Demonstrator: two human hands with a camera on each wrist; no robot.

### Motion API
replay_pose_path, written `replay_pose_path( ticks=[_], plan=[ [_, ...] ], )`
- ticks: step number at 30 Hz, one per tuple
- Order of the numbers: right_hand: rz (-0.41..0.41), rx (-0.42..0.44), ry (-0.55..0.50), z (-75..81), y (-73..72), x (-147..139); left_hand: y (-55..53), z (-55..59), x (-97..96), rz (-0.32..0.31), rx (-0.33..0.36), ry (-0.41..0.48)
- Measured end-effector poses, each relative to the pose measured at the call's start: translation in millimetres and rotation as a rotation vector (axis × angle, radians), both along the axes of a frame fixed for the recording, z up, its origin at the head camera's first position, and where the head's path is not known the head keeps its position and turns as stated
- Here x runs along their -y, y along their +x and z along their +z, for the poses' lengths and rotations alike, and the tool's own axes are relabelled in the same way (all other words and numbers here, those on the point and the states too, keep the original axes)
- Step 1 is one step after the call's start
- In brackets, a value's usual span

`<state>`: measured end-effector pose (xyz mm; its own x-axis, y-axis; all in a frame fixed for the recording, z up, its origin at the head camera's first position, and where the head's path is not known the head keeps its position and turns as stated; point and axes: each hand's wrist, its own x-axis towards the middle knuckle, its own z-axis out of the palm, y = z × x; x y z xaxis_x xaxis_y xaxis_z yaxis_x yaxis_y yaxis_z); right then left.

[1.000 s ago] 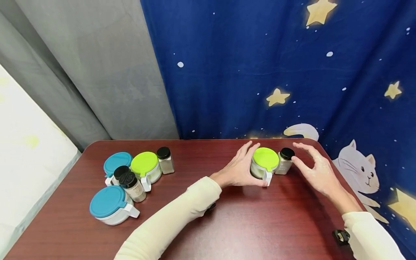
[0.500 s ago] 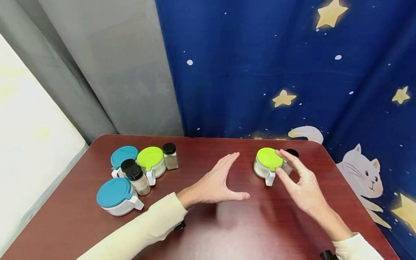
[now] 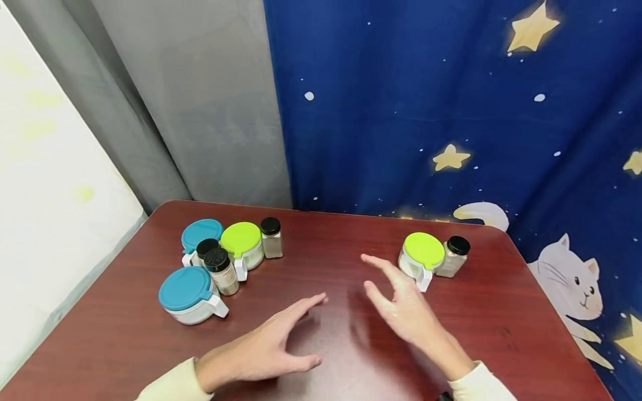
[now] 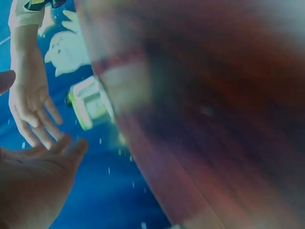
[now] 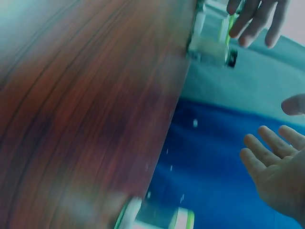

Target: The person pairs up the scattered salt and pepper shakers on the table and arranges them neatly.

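Both hands hover over the middle of the table, holding nothing. My left hand [image 3: 266,345] has its fingers spread from the thumb, to the right of the jar group. My right hand [image 3: 408,306] is held likewise, just in front of a green-lidded jar [image 3: 423,250] with a white handle. Close against that jar's right side stands a black-capped square shaker [image 3: 453,257]. At the left are a front blue-lidded jar [image 3: 186,292], a back blue-lidded jar [image 3: 202,234], another green-lidded jar [image 3: 242,239] and several black-capped shakers, among them a speckled one [image 3: 223,273].
The dark red wooden table [image 3: 341,239] ends at a back edge before a grey curtain [image 3: 210,111] and a blue starry curtain [image 3: 401,111]. A white sheet [image 3: 55,167] hangs beyond its left side.
My left hand has let go of the right green-lidded jar and drawn back left and toward me. My right hand has moved left and nearer, away from the square shaker.
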<state>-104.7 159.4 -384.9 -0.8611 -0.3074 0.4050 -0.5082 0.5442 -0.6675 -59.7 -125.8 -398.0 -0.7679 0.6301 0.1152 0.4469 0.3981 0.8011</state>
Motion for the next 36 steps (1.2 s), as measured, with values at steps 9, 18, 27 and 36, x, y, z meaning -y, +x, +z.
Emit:
replay_pose_path(
  ticks=[9,18,27,36],
  plan=[
    [0.220,-0.097,0.171,-6.5,-27.3,93,12.2,14.8,63.2,0.180,-0.616,0.428],
    [0.373,-0.235,0.336,-3.4,-49.7,191,6.1,1.4,121.6,0.919,-0.443,0.001],
    [0.335,-0.301,0.433,-20.4,-51.4,215,6.6,-17.4,132.6,0.935,-0.296,-0.306],
    [0.323,-0.403,0.354,-25.5,-53.9,219,2.5,-17.7,131.2,0.938,-0.191,-0.297]
  ],
)
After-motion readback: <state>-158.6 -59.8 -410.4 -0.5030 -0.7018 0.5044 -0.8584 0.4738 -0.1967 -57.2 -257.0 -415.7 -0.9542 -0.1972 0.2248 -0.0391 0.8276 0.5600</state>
